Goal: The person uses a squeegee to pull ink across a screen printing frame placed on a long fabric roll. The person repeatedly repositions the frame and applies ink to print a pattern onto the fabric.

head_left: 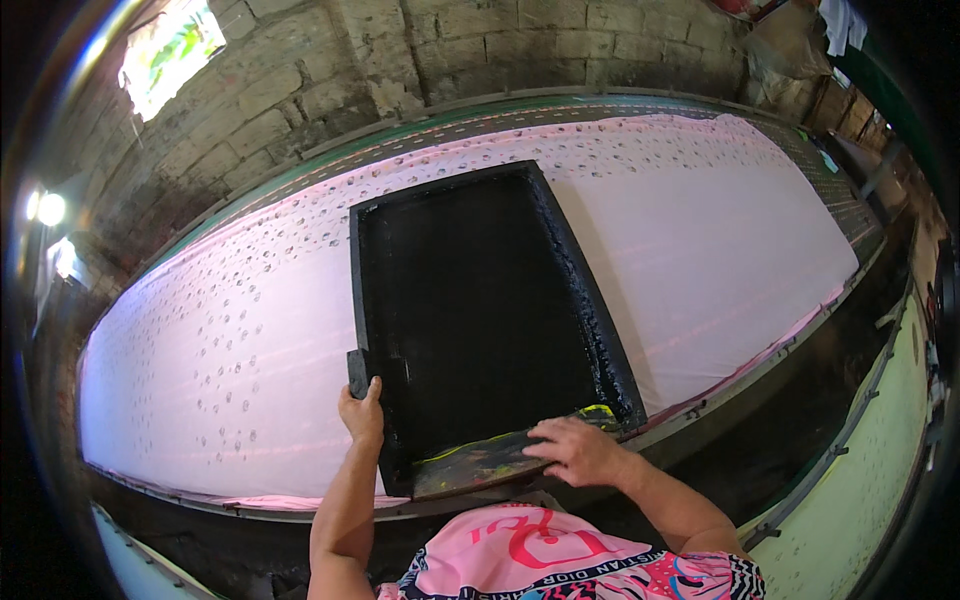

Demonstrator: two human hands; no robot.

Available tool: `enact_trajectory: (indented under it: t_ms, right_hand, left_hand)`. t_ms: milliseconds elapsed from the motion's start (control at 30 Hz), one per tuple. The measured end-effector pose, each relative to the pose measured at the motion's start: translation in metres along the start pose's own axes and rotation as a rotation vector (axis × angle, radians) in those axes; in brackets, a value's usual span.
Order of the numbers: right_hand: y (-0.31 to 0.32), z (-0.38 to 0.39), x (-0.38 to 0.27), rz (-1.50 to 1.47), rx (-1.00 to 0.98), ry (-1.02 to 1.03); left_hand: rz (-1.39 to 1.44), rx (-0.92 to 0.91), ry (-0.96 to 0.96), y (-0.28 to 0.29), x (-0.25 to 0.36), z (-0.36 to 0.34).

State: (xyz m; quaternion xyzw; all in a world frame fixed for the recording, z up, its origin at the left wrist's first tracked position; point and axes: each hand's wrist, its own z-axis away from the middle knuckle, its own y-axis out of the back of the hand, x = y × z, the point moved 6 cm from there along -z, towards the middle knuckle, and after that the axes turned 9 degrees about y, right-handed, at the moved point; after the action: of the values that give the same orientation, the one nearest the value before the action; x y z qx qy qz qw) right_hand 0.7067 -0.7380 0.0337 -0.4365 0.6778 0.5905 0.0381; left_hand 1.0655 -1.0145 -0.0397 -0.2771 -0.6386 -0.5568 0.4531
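Note:
A large black screen-printing frame (470,290) lies on pink fabric (720,260), its mesh dark with ink and wet black paste along the right inner side. My left hand (362,412) grips the frame's left side near the front, thumb up, just below a small dark block (357,373) on that edge. Across the frame's near end rests a paint-stained squeegee (480,462) with a yellow-green edge. Over its right part is my right hand (575,450), fingers apart and slightly bent, with no firm grip on it visible.
The fabric covers a long table, with small dark printed marks (225,370) at left and along the far edge. A block wall (520,45) stands behind. At right front, past a dark gap, lies another pale green printed surface (850,500) with a rail (835,450).

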Motion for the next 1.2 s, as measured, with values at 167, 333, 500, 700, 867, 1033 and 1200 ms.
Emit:
enact_trajectory:
  t_ms: [167, 333, 500, 700, 867, 1033, 1200]
  right_hand:
    - [-0.019, -0.008, -0.017, 0.236, 0.03, -0.072]
    - [-0.025, -0.058, -0.031, 0.298, 0.005, -0.105]
    - [-0.025, -0.08, -0.01, 0.26, -0.172, -0.293]
    - [-0.039, -0.075, -0.04, 0.284, -0.199, -0.314]
    - [-0.053, -0.065, -0.055, 0.351, 0.025, -0.196]
    - [-0.062, -0.081, -0.043, 0.474, 0.101, -0.078]
    - [-0.052, -0.125, 0.012, 0.51, 0.134, -0.026]
  left_hand:
    - [-0.121, 0.046, -0.031, 0.001, -0.011, -0.004]
    - [-0.16, 0.041, 0.041, 0.0, -0.002, 0.002]
    - [-0.237, 0.037, 0.052, -0.005, 0.008, 0.005]
    - [0.085, 0.08, -0.043, 0.004, 0.0, 0.01]
    - [0.196, 0.058, -0.137, 0.003, 0.0, 0.012]
    - [0.245, 0.057, -0.147, 0.005, -0.004, 0.009]
    - [0.236, 0.042, -0.16, 0.004, -0.004, 0.01]
